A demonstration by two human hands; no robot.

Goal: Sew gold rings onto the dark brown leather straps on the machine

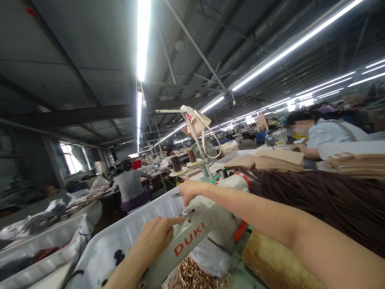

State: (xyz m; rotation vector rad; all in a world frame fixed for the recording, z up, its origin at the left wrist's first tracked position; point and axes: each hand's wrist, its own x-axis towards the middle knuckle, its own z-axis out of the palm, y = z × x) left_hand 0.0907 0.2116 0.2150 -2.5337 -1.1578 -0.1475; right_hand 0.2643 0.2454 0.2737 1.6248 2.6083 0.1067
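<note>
A white sewing machine (198,228) marked DUKI in red runs across the lower middle. My left hand (156,239) rests against its top, forefinger stretched toward a small metal fitting on the machine head. My right hand (189,192) reaches over the machine from the right and grips small metal snips, whose tips poke out to the left. Two brown thread spools (176,164) stand on holders just behind the machine.
Brown cords (315,196) lie piled at the right, beige stacked pieces (270,160) behind. White bins (120,237) stand left of the machine. A gold chain (192,277) lies below. A small fan (207,154) and hanging bag (195,122) stand behind. Other people work at nearby tables.
</note>
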